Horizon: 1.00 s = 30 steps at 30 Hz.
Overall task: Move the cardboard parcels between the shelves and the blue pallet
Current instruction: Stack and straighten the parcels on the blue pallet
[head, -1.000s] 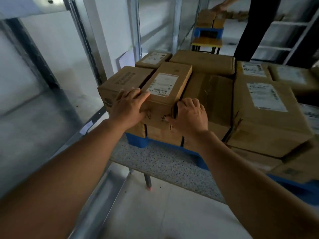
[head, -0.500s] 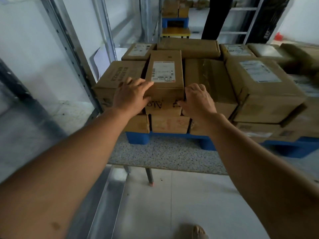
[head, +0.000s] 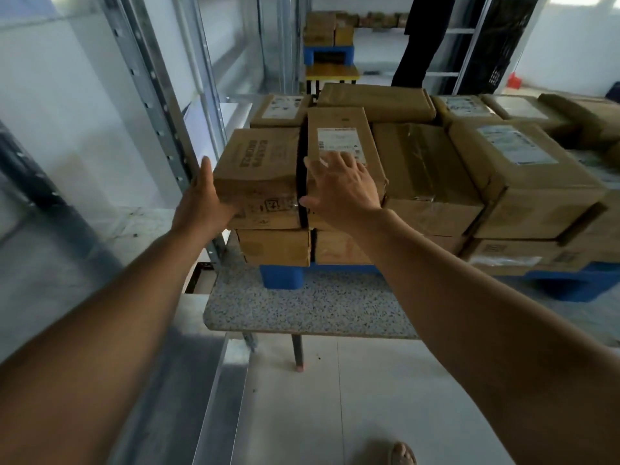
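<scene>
Both hands frame the corner parcel (head: 260,177) at the near left end of the blue pallet (head: 281,277): left hand (head: 201,204) flat and open against its outer side, right hand (head: 339,189) spread open over the labelled parcel (head: 342,142) beside it, thumb at the gap. Nothing is gripped yet. Lifting one-sided, I judge, could tip the corner parcel off the pallet onto the worktop (head: 302,313).

My left hand (head: 201,204) has moved off the narrow labelled cardboard parcel (head: 342,146) to the left side of the neighbouring printed brown cardboard parcel (head: 260,176); my right hand (head: 339,189) now reaches between them, fingers spread.
</scene>
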Motion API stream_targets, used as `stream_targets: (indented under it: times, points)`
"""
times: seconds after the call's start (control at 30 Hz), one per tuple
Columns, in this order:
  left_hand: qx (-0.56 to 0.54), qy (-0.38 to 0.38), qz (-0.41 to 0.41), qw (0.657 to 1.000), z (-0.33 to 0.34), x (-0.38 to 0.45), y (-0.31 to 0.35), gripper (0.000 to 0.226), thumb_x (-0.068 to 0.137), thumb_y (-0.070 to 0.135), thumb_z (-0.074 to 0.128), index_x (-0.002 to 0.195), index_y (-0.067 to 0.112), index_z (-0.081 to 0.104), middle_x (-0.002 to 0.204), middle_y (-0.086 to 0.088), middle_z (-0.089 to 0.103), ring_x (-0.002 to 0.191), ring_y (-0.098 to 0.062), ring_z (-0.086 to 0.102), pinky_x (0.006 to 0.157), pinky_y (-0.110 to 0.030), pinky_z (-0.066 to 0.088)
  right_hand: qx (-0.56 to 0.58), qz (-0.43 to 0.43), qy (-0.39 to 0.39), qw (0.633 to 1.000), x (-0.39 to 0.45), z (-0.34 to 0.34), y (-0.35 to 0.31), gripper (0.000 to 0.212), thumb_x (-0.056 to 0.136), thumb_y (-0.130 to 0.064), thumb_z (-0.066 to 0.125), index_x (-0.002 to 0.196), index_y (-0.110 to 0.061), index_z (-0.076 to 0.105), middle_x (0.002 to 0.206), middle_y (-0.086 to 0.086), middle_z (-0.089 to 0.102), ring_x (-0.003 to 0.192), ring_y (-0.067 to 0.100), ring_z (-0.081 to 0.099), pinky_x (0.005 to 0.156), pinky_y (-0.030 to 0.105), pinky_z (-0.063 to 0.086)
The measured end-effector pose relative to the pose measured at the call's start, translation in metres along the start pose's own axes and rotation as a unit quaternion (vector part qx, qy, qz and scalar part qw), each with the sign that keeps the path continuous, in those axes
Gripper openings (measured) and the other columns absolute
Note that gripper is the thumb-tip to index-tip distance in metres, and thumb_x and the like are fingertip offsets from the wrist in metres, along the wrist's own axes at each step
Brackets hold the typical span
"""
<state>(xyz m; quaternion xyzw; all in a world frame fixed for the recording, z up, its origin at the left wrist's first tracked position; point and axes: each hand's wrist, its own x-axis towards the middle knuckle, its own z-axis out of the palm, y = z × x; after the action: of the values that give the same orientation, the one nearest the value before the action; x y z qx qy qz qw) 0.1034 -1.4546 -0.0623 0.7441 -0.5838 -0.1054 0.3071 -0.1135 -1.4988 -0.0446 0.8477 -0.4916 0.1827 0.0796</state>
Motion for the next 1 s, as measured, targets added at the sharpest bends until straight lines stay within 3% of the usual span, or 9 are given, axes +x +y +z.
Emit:
stream_targets:
  times: [0.1,0.2,0.33,0.43,0.53,0.6,0.7,0.83,1.0]
  points:
    - [-0.072,-0.021,0.03,0.997,0.007,-0.001,-0.009,0.065,0.091,0.042,0.056,0.144,0.028,0.021,0.138,-0.003,0.049,0.122,-0.03,0.049,0.097,-0.044,0.04,-0.035,-0.033,-0.021,0.999,0.013,0.008,-0.014,0.058,0.089,-0.045,0.054,0.142,-0.024,0.038,0.141,0.01,0.039,0.13,0.029,0.034,0.106,0.041,0.029]
    - [-0.094,-0.018,0.035,0.995,0.009,0.006,-0.012,0.061,0.094,0.038,0.051,0.146,0.035,0.02,0.141,0.002,0.048,0.125,-0.024,0.048,0.101,-0.04,0.039,-0.031,-0.031,-0.017,0.999,0.021,0.013,-0.014,0.049,0.092,-0.041,0.051,0.136,-0.021,0.046,0.137,0.006,0.046,0.127,0.027,0.037,0.104,0.04,0.03]
    - [-0.13,-0.02,0.045,0.99,0.014,0.013,-0.01,0.061,0.096,0.027,0.05,0.148,0.03,0.019,0.146,0.001,0.041,0.13,-0.016,0.041,0.094,-0.023,0.033,0.006,-0.015,0.008,1.0,0.025,0.013,-0.009,0.04,0.091,-0.039,0.052,0.124,-0.017,0.053,0.125,0.004,0.053,0.119,0.022,0.042,0.097,0.036,0.034]
    - [-0.129,-0.01,0.042,0.991,0.016,0.017,-0.01,0.052,0.096,0.028,0.048,0.144,0.024,0.028,0.138,-0.002,0.05,0.124,-0.017,0.047,0.088,-0.025,0.037,0.002,-0.013,0.007,1.0,0.027,0.012,-0.007,0.039,0.091,-0.039,0.052,0.122,-0.015,0.054,0.125,0.004,0.055,0.119,0.022,0.042,0.095,0.036,0.035]
    - [-0.132,-0.016,0.042,0.99,0.017,0.023,-0.016,0.045,0.093,0.025,0.053,0.135,0.016,0.04,0.12,-0.003,0.06,0.109,-0.018,0.055,0.067,-0.014,0.04,-0.002,-0.013,0.008,1.0,0.027,0.01,-0.008,0.037,0.092,-0.039,0.052,0.12,-0.016,0.055,0.123,0.004,0.056,0.117,0.023,0.043,0.093,0.036,0.036]
    - [-0.164,-0.052,0.016,0.985,0.017,0.028,-0.018,0.046,0.091,0.021,0.057,0.134,0.014,0.042,0.115,-0.003,0.059,0.109,-0.025,0.056,0.072,-0.019,0.044,-0.005,-0.016,0.003,1.0,0.026,0.008,-0.009,0.038,0.092,-0.039,0.052,0.123,-0.017,0.054,0.125,0.005,0.055,0.119,0.023,0.043,0.094,0.037,0.035]
    - [-0.196,-0.079,-0.012,0.977,0.018,0.027,-0.018,0.048,0.09,0.017,0.058,0.135,0.016,0.04,0.116,-0.008,0.058,0.109,-0.03,0.056,0.088,-0.04,0.046,-0.004,-0.019,-0.009,1.0,0.026,0.006,-0.009,0.039,0.092,-0.039,0.052,0.126,-0.018,0.055,0.127,0.006,0.054,0.12,0.024,0.041,0.095,0.039,0.035]
    - [-0.174,-0.077,0.01,0.982,0.018,0.023,-0.019,0.048,0.092,0.02,0.055,0.136,0.017,0.037,0.116,-0.008,0.058,0.107,-0.027,0.056,0.086,-0.038,0.045,-0.013,-0.014,-0.011,1.0,0.025,0.006,-0.008,0.038,0.092,-0.038,0.053,0.125,-0.019,0.056,0.126,0.006,0.052,0.119,0.024,0.042,0.093,0.039,0.036]
    - [-0.161,-0.085,0.022,0.983,0.017,0.019,-0.02,0.043,0.092,0.022,0.057,0.132,0.014,0.044,0.122,-0.008,0.058,0.112,-0.025,0.055,0.097,-0.043,0.044,-0.016,-0.007,-0.024,1.0,0.026,0.005,-0.008,0.039,0.091,-0.038,0.053,0.126,-0.019,0.056,0.128,0.007,0.049,0.121,0.024,0.04,0.096,0.041,0.036]
